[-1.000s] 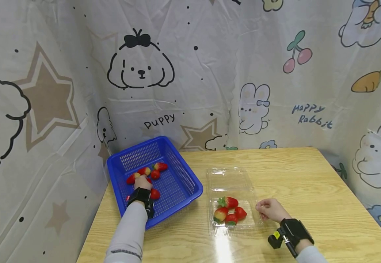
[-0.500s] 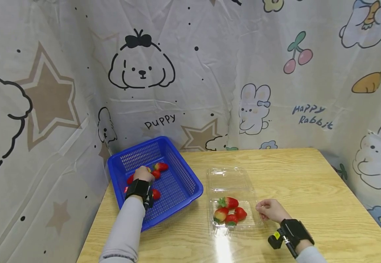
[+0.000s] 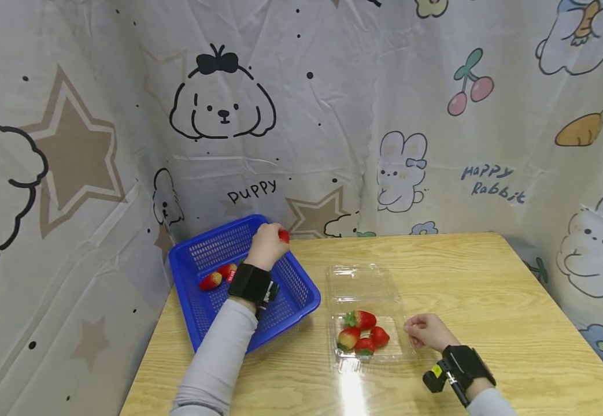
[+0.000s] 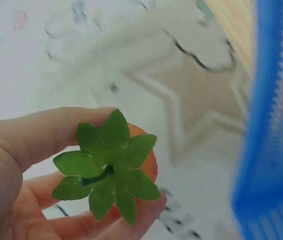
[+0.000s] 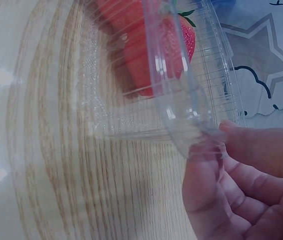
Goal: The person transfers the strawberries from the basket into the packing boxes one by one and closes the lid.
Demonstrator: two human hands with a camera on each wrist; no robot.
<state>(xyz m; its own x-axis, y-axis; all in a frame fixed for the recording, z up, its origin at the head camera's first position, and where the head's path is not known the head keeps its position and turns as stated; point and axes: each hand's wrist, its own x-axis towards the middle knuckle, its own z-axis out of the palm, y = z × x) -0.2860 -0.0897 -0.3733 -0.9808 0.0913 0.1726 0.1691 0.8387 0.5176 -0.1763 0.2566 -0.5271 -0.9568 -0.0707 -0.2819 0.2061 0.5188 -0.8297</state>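
Note:
Raised over the right rim of the blue basket (image 3: 301, 312), my left hand (image 3: 268, 245) holds a strawberry (image 3: 283, 236) between thumb and fingers. In the left wrist view its green leafy cap (image 4: 109, 167) faces the camera and covers most of the fruit. My right hand (image 3: 428, 331) pinches the right edge of a clear plastic clamshell box (image 3: 397, 344), thumb and forefinger on the rim (image 5: 206, 142) in the right wrist view. The box lies with its lid (image 3: 361, 283) folded back. Several strawberries (image 3: 366, 320) sit inside it.
More strawberries (image 3: 210, 281) lie in the basket's left part; my left forearm hides some of its floor. The wooden table (image 3: 457, 271) carries both containers. A printed curtain (image 3: 301, 115) hangs behind and at the sides. Each wrist wears a black strap with a camera (image 3: 465, 367).
My left hand has risen from inside the basket and moved right and away to its rim, with a strawberry in its fingers. The right hand and the box have stayed in place.

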